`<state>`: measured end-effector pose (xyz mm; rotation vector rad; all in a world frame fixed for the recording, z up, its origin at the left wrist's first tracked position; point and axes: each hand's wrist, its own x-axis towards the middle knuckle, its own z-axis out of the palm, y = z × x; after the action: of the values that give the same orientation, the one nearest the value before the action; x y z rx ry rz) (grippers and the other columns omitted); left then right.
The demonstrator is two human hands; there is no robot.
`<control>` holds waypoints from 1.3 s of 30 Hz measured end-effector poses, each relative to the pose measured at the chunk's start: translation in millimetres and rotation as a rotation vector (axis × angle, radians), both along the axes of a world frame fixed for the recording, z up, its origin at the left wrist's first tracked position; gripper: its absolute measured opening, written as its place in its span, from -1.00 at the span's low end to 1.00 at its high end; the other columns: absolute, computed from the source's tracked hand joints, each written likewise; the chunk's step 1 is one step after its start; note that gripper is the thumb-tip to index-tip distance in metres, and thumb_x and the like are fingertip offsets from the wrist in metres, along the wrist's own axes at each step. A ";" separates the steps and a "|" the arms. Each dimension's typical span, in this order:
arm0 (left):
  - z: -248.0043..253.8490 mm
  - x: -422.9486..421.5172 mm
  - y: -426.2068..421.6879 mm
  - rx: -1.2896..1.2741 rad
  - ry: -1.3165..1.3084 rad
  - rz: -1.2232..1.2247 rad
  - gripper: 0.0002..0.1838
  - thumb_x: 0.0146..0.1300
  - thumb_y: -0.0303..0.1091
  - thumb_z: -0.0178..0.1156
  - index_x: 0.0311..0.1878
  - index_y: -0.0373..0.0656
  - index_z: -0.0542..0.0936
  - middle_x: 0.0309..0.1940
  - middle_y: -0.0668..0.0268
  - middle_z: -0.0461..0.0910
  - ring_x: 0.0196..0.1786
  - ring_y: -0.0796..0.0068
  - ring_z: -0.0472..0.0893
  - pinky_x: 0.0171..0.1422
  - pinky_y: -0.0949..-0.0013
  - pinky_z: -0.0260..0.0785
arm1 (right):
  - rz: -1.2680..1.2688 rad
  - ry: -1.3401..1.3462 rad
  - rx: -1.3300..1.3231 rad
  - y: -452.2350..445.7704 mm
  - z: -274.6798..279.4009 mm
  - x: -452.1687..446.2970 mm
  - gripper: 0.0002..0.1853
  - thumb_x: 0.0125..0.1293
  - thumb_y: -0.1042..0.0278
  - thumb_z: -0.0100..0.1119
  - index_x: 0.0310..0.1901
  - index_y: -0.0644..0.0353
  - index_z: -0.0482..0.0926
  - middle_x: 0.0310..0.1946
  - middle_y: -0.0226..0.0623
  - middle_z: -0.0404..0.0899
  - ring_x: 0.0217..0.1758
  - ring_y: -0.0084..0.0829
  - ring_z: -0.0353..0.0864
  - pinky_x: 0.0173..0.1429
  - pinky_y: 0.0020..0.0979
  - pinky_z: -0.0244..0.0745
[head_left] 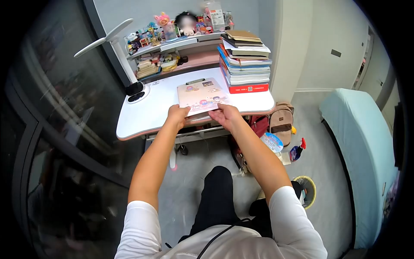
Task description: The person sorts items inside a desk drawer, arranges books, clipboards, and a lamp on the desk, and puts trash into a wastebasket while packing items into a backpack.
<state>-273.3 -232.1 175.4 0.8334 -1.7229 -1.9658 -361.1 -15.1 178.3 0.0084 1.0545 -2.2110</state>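
Note:
A pale pink clipboard (200,93) with cartoon figures and a metal clip along its far edge lies over the front of the white desk (146,108). My left hand (177,115) grips its near left corner, thumb on top and fingers hidden underneath. At the near right corner, my right hand (226,115) holds it too, with the thumb above and the fingers partly visible below the edge. To the right of the clipboard rises a tall stack of books and papers (245,69) in a red-fronted base.
A white desk lamp (123,64) stands at the desk's left. Toys and figurines (185,26) line the shelf behind. On the floor are a brown backpack (282,123), a spray bottle (297,151) and a waste bin (311,194). A bed with a light blue cover (358,142) is at right.

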 end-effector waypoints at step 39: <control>31.5 -96.2 20.7 -1.203 -0.767 -0.177 0.07 0.05 0.62 0.32 0.21 -0.30 0.71 0.25 -0.04 0.68 0.40 -0.26 0.50 0.39 -0.16 0.40 | 0.134 0.013 0.463 235.9 -136.3 33.6 -0.72 0.61 0.22 0.20 0.16 0.22 0.56 -0.09 -0.26 0.75 -0.17 -0.45 0.78 -0.08 -0.42 0.72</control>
<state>-369.5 -211.3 206.8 0.9560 -2.8931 -0.3087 -327.5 220.8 42.0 0.1235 1.5062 -1.8085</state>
